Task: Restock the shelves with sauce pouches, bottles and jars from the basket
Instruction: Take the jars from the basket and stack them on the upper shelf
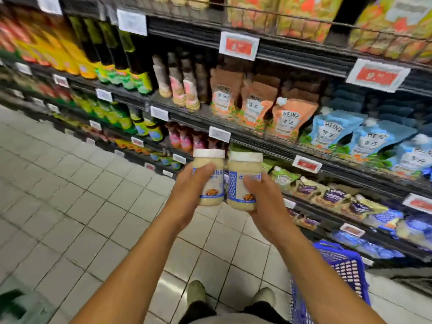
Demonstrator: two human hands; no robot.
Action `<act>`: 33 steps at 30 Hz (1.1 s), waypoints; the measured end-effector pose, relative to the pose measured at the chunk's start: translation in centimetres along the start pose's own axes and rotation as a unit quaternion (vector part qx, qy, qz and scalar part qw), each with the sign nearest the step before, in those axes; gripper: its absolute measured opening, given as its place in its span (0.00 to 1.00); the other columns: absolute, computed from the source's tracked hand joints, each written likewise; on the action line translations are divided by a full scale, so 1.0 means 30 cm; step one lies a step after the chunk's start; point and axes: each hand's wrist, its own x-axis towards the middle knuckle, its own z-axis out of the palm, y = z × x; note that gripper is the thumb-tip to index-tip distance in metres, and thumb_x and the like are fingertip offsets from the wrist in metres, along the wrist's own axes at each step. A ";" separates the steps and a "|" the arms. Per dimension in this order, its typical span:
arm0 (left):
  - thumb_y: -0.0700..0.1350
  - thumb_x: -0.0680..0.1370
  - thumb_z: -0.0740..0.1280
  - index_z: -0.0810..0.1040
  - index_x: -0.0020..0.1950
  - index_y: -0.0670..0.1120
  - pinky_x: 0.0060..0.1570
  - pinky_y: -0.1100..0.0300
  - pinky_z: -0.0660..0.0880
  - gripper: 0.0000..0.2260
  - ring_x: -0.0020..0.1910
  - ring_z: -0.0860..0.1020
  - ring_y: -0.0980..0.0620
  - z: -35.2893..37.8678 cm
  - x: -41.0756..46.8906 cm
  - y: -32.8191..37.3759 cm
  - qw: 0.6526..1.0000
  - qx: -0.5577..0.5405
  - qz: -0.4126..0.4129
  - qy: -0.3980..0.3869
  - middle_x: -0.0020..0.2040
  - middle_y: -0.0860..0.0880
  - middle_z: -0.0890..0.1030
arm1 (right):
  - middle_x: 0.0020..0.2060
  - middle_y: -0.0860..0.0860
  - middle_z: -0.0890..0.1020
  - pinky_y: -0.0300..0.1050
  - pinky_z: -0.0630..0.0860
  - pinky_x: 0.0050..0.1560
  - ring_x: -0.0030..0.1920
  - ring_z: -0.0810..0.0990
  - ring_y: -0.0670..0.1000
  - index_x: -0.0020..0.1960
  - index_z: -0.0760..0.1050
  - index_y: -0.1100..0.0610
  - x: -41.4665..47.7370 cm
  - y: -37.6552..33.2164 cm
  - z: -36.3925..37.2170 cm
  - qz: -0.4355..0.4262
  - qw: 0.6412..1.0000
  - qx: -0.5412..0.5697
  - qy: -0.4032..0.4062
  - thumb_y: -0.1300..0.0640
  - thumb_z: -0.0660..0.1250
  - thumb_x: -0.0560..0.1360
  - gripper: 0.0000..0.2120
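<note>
Nearest: two shoes (197,292) on the tiled floor (70,206). Blue basket (346,274) sits low, just right of the right forearm; its contents can't be made out.

Both arms are out front.
- Left hand (191,192): grip wrapped round left jar (211,191), thumb across the label.
- Right hand (266,204): grip wrapped round right jar (236,188), thumb on the label too.

Both jars are upright, with white lids, pale filling and blue-and-white labels. They're held in the air side by side at about the same height; can't tell if they touch. They're in front of the shelves (264,148), not on any shelf.

Behind them:
- Lower shelf: green pouch (284,177) and purple pouches (334,195), lying tilted.
- Shelf above: orange pouches (289,119) standing, blue pouches (329,132) to their right.
- Further left: dark bottles (138,57) with yellow-green labels.
- Shelf edges: red price tags (238,45).

The view is blurred and the fine print is unreadable.
</note>
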 end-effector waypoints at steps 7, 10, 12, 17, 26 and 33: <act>0.58 0.67 0.72 0.79 0.61 0.46 0.41 0.54 0.81 0.26 0.52 0.84 0.44 -0.309 -0.048 0.161 0.995 -0.008 0.076 0.057 0.52 0.44 0.86 | 0.52 0.58 0.85 0.63 0.78 0.49 0.49 0.82 0.62 0.52 0.82 0.43 0.080 -0.016 0.332 -0.045 0.996 -0.038 -0.064 0.43 0.72 0.66 0.15; 0.59 0.66 0.73 0.79 0.61 0.45 0.39 0.56 0.80 0.28 0.48 0.85 0.46 -0.377 -0.039 0.256 0.991 -0.010 0.115 0.065 0.50 0.45 0.86 | 0.52 0.58 0.85 0.64 0.80 0.50 0.51 0.83 0.61 0.55 0.81 0.46 0.112 -0.070 0.432 -0.075 0.992 -0.048 -0.088 0.44 0.72 0.66 0.18; 0.60 0.66 0.73 0.78 0.60 0.43 0.35 0.53 0.79 0.29 0.43 0.84 0.43 -0.404 -0.024 0.337 0.988 -0.003 0.141 0.059 0.47 0.43 0.85 | 0.50 0.57 0.85 0.57 0.81 0.46 0.48 0.84 0.58 0.58 0.78 0.52 0.139 -0.120 0.477 -0.103 0.989 -0.056 -0.095 0.44 0.72 0.65 0.24; 0.57 0.68 0.72 0.80 0.58 0.45 0.39 0.54 0.80 0.24 0.43 0.83 0.48 -0.420 0.046 0.552 0.974 0.008 0.224 0.033 0.46 0.47 0.85 | 0.43 0.57 0.85 0.44 0.76 0.29 0.38 0.83 0.57 0.55 0.78 0.46 0.220 -0.295 0.564 -0.185 0.967 -0.103 -0.139 0.42 0.71 0.68 0.18; 0.58 0.66 0.71 0.78 0.61 0.42 0.49 0.46 0.78 0.29 0.49 0.83 0.43 -0.354 0.243 0.952 0.941 0.024 0.337 -0.018 0.51 0.40 0.85 | 0.40 0.50 0.85 0.58 0.77 0.39 0.37 0.82 0.50 0.52 0.78 0.49 0.441 -0.682 0.672 -0.337 0.930 -0.074 -0.122 0.42 0.72 0.66 0.18; 0.56 0.69 0.71 0.75 0.65 0.38 0.57 0.39 0.77 0.31 0.59 0.80 0.34 -0.277 0.415 1.235 0.909 0.034 0.410 -0.067 0.59 0.36 0.82 | 0.43 0.56 0.85 0.47 0.78 0.36 0.39 0.82 0.54 0.54 0.77 0.56 0.584 -0.962 0.706 -0.418 0.898 -0.090 -0.107 0.42 0.72 0.65 0.24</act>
